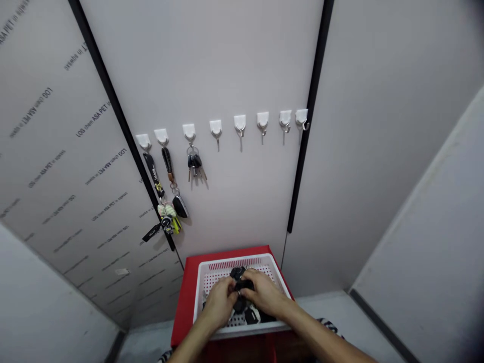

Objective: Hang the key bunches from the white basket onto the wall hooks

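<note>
Pinching black keychain (245, 286) with left hand (218, 302) and right hand (265, 293) | in white basket (257, 329), between near and far edges | could snag on neighbouring fob (252, 316) if tangled, or drop if pinched loosely

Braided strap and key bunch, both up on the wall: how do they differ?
The braided strap is long, while the key bunch hangs short. The braided strap leads down to one dark fob; the key bunch shows several splayed keys. Both hang from white-backed hooks.
</note>
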Demonstrator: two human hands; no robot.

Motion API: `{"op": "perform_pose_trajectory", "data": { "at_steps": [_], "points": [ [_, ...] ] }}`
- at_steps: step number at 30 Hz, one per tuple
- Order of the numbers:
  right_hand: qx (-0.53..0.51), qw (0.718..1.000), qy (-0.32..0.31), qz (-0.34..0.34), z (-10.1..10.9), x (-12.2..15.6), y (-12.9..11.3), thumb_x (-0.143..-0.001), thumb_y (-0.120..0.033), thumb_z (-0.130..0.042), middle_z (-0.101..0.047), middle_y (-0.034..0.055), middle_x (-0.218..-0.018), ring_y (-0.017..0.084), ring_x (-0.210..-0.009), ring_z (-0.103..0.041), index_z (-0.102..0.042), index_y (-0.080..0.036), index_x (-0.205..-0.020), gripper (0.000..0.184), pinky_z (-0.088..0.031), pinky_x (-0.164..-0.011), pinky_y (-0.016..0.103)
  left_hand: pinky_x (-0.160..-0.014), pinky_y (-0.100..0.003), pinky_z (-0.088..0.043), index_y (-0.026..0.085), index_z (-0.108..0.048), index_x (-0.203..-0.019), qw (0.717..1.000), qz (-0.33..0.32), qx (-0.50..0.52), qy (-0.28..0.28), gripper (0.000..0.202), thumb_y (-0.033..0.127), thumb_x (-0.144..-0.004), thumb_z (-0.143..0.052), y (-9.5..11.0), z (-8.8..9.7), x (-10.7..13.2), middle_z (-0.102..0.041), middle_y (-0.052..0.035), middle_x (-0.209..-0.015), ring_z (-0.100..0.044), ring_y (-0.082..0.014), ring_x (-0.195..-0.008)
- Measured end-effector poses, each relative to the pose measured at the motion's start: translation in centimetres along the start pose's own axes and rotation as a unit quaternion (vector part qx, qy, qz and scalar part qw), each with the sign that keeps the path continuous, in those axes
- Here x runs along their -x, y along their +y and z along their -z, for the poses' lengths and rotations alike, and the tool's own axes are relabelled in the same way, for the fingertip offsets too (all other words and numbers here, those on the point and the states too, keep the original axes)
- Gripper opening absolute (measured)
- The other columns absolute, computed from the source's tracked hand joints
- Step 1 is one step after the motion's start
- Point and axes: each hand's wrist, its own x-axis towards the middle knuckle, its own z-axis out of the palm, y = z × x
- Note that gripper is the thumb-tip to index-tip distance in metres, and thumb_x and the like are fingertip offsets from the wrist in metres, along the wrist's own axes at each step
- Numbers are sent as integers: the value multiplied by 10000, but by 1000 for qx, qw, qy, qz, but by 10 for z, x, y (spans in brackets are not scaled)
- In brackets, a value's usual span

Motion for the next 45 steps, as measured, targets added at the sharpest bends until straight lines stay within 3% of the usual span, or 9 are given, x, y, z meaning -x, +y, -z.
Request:
{"op": "perform_pose_trajectory", "data": {
  "at_steps": [3, 7, 12, 16, 21, 24, 28, 34, 45],
  "points": [
    [-122, 992, 4, -8, 1, -1, -6, -608, -181, -460, -526, -10, -671, 103, -633, -455, -503, -169, -709, 111, -328, -575, 198, -578, -207, -299, 151, -425, -634, 988, 5, 151, -1, 61, 171, -579, -441, -1, 2, -3, -441, 20, -601, -398, -99, -598],
    [-287, 956, 25, -52, 7, -8, -21, -632, -223, -434, -478, -23, -589, 71, -506, -424, -460, -152, -677, 89, -327, -468, 176, -550, -201, -307, 142, -423, -627, 931, 24, 360, -52, 207, 320, -561, -506, 2, 6, -5, -433, 29, -587, -389, -80, -560],
    [-364, 924, 80, -87, 19, -17, -36, -639, -286, -438, -422, -52, -479, 53, -410, -393, -425, -151, -656, 136, -303, -400, 167, -479, -190, -286, 137, -481, -736, 905, 33, 418, -72, 355, 396, -507, -559, 13, 16, -4, -463, 23, -597, -381, -56, -486],
    [-349, 932, 72, -71, 26, -19, -36, -648, -281, -428, -485, -29, -523, 72, -462, -447, -448, -149, -683, 138, -350, -451, 187, -487, -199, -300, 137, -459, -728, 900, 27, 432, -41, 351, 397, -513, -555, 20, 26, -6, -495, 18, -588, -432, -71, -489],
    [-262, 961, 94, -8, 29, -18, -32, -603, -183, -474, -548, 31, -853, 122, -775, -492, -482, -163, -881, 279, -365, -716, 250, -459, -185, -285, 134, -447, -720, 906, 29, 419, -39, 328, 373, -523, -556, 29, 40, -8, -497, 31, -536, -416, -55, -441],
    [-293, 955, 29, 27, 31, -18, -36, -630, -179, -439, -565, 18, -761, 114, -718, -509, -502, -154, -820, 202, -386, -658, 232, -459, -181, -291, 132, -449, -696, 907, 35, 417, -40, 320, 376, -519, -557, 33, 46, -8, -495, 35, -521, -413, -52, -440],
    [-281, 958, 62, -7, 36, -18, -39, -639, -221, -443, -527, -7, -578, 87, -555, -476, -502, -134, -635, 105, -371, -534, 198, -417, -172, -263, 134, -443, -720, 910, 42, 412, -15, 344, 406, -531, -533, 32, 51, -7, -489, 40, -489, -385, -46, -401],
    [-258, 966, 20, 11, 37, -17, -44, -574, -158, -505, -539, -3, -700, 78, -585, -450, -515, -157, -833, 259, -353, -530, 178, -396, -171, -243, 134, -435, -719, 907, 51, 418, 3, 349, 421, -538, -517, 33, 54, -6, -480, 47, -467, -362, -37, -364],
    [-169, 983, 51, 54, 19, -22, -52, -604, -166, -480, -504, -23, -576, 65, -528, -412, -516, -141, -637, 55, -308, -497, 163, -378, -165, -240, 131, -428, -692, 884, 63, 463, -12, 307, 385, -548, -524, 27, 55, -4, -481, 40, -466, -385, -38, -357]
  ]
}}
